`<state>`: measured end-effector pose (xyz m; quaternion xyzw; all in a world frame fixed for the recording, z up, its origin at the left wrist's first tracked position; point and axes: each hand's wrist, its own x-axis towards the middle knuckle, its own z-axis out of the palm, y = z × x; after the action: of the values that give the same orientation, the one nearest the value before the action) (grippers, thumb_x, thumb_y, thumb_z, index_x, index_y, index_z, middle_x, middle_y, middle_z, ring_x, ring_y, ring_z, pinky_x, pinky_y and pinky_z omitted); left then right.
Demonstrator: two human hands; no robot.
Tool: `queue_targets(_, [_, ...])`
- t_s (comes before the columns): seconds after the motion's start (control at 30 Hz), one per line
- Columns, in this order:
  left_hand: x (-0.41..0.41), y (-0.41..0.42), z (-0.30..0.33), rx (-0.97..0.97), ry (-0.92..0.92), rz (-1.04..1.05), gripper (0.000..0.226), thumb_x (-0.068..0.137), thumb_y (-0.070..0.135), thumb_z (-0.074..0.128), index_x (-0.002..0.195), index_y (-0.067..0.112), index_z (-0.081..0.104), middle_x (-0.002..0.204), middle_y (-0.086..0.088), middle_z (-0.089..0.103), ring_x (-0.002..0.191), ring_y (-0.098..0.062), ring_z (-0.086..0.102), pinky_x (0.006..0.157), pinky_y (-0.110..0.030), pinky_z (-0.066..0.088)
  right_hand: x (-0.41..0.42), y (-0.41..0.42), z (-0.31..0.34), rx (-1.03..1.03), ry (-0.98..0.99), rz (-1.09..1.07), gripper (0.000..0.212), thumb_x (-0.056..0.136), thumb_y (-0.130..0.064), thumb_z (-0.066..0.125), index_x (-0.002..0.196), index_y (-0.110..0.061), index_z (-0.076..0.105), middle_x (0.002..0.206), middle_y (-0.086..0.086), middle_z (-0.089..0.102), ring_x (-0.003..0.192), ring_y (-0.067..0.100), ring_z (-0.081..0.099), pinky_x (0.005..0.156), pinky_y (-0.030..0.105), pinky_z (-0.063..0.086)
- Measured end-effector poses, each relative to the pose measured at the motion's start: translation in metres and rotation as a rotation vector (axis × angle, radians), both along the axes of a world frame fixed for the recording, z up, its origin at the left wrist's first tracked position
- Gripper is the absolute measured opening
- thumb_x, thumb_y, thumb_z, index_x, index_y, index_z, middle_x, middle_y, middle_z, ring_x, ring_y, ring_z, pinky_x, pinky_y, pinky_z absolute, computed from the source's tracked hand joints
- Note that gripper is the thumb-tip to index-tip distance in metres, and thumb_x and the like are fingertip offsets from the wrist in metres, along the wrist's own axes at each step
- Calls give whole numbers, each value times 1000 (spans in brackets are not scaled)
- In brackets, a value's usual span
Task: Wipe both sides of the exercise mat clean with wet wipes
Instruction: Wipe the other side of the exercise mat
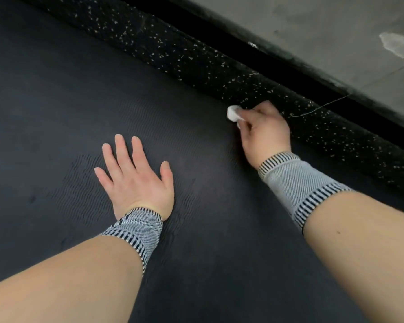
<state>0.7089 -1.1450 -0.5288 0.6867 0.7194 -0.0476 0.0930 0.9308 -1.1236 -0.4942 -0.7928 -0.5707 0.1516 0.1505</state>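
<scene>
Exercise mat (56,101) — dark, finely ribbed — under flat left hand (135,180).

Speckled black rubber floor (219,66) beside a grey concrete wall (313,26).

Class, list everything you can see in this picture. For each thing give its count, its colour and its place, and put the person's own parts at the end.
exercise mat: one, dark grey with a fine ribbed texture, fills the left and middle of the view under both hands
speckled floor strip: one, black with pale flecks, runs diagonally along the mat's far edge
concrete floor: one area, grey, top right beyond a dark gap
wet wipe: one, white, bunched at the mat's far edge, in the right hand
thread: one, thin and pale, on the speckled strip right of the right hand
wrist sleeves: two, grey knit with black-striped edges, one on each wrist
left hand: flat on the mat, fingers spread
right hand: grips the wipe
</scene>
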Motion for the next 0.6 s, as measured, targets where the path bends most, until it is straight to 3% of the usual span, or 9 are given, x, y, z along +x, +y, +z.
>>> queue_targets(0.1, [0,-1,0,3,-7,6,75,89,55,22,151,12,19,160,-13,15,147,-33,6,114,-60,13,-11,-1,-5,38,-30,-42,27,92,-16,54,115,-13,67,100,10,56,82,25,56,72,24,40])
queue_targets(0.3, [2,-1,1,18,-34,26,73,91,52,27,152,13,20,161,-9,11,148,-31,3,117,-57,10,-57,-63,0,-98,68,493,17,87,-18,58,102,-12,63,87,3,51,70,18,42,58,34,46])
queue_targets(0.37, [2,-2,1,20,-29,29,72,91,52,27,152,14,19,162,-9,10,148,-30,2,117,-56,9,-43,-46,-2,-47,27,558,17,85,-16,62,101,-11,67,87,7,55,72,24,47,57,36,47])
queue_targets(0.5, [2,-2,2,31,-31,25,74,90,54,21,152,15,20,162,-8,10,148,-30,3,117,-55,8,-4,2,-8,61,-149,233,27,92,-25,54,115,-19,67,97,9,57,92,30,50,73,30,37])
queue_targets(0.6, [2,-3,3,33,-34,27,73,90,53,22,152,14,20,162,-9,10,148,-30,3,117,-55,7,-14,-4,-11,50,-150,137,29,93,-24,50,117,-16,65,98,12,56,92,32,49,72,34,38])
